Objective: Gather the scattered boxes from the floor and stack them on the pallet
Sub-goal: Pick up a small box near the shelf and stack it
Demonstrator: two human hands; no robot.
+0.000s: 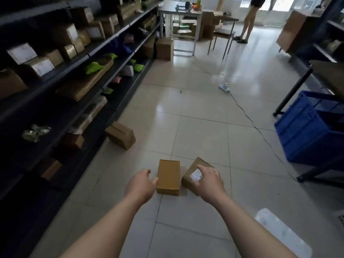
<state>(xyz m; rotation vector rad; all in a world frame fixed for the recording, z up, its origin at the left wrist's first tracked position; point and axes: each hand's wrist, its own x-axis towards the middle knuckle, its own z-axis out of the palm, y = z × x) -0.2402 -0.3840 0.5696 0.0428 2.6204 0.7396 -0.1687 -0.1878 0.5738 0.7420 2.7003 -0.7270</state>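
Plain cardboard box (pixel 168 176), long axis pointing away from person. Left hand (pixel 142 183) just left, fingers loose, empty. Right hand (pixel 210 180) spread wide over labelled box (pixel 197 174) just right.

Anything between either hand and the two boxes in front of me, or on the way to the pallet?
Nothing visible. The left hand is at the plain box's left edge, the right hand over the labelled box. The pallet is not in view.
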